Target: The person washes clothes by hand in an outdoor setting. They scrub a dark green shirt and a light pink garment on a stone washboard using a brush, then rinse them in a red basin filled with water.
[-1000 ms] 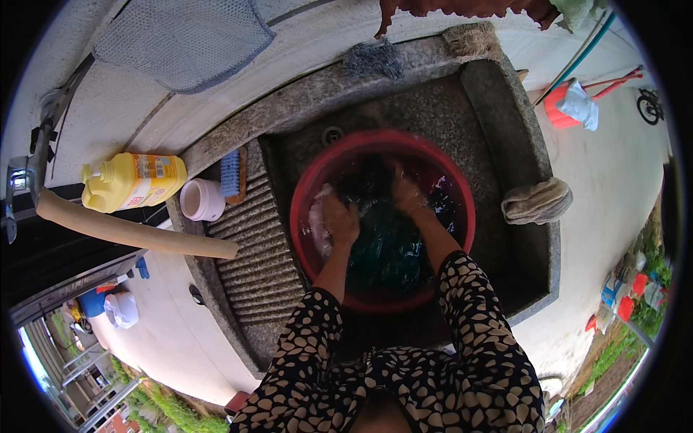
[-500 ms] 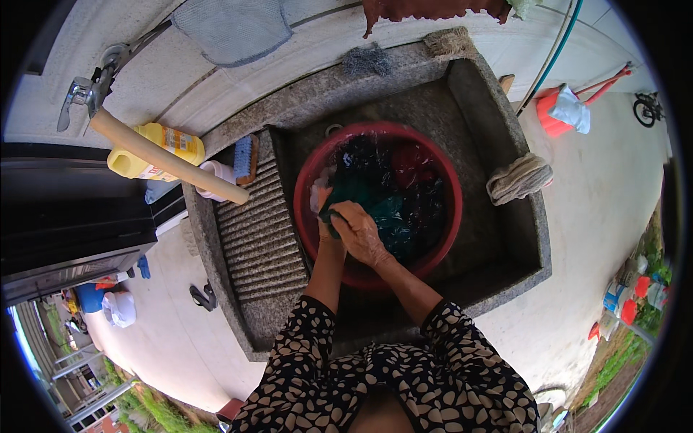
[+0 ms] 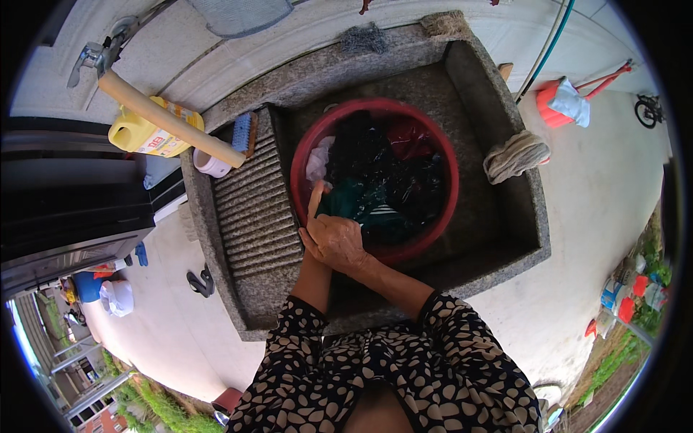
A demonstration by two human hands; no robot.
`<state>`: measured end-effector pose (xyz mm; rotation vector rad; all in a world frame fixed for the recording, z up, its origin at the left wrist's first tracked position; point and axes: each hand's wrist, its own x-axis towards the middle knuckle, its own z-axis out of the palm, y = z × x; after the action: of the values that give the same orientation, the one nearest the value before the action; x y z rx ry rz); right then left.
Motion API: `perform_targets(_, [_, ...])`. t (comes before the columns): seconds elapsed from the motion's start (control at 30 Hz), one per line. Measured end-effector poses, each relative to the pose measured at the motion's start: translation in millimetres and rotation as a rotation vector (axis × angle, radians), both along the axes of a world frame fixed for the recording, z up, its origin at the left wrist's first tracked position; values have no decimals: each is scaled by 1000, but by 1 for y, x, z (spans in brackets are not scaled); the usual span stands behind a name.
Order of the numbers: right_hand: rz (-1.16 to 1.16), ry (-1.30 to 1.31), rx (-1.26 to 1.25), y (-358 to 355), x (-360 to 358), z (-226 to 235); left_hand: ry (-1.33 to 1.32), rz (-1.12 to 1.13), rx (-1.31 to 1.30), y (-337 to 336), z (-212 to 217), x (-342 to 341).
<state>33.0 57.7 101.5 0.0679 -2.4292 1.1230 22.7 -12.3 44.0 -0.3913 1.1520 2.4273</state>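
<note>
A red plastic basin (image 3: 453,198) holds water and soaking clothes. Dark clothes (image 3: 368,155) fill its middle, with green cloth (image 3: 354,202) at the near side, a white cloth (image 3: 318,160) at the left and a red cloth (image 3: 410,141) at the back right. At the near left rim my right hand (image 3: 338,242) lies across my left hand (image 3: 316,200), its fingers wrapped over the back of it near the wrist. Stretched fingers of my left hand point toward the white cloth; the rest is hidden underneath. No cloth shows in either hand.
The basin stands in a stone sink (image 3: 538,216) with a ribbed washboard (image 3: 256,209) at left. A blue-bristled brush (image 3: 244,133), a yellow jug (image 3: 144,133) and a tap hose (image 3: 170,119) are by its left corner. A grey rag (image 3: 516,156) hangs over the right wall.
My hands have drawn back from the green cloth toward the near left rim. My right hand no longer grips the cloth and now covers my left. The view has shifted slightly.
</note>
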Motion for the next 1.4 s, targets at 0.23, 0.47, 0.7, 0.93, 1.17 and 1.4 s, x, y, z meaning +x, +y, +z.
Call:
perform_targets(0.23, [-232,-275,-12,58,-58,-26,-356,-191,114,29,14,-9])
perform_targets(0.47, [122,13,-93,32,-20,-15,-327,129,82,2,2,-15])
perform_targets(0.7, [-319,-323,-266,171,-98,-50,-101,71,-437,8,19,-76])
perform_targets(0.93, [-168,-358,268,131,-82,-135,646,-249,-1450,49,-73,-76])
perform_targets(1.17, [41,-845,217,151,-81,-176,464,-605,-1552,47,-68,-88])
perform_targets(1.4, [-16,-714,-460,211,-106,-48,502,-226,-1129,24,28,-88])
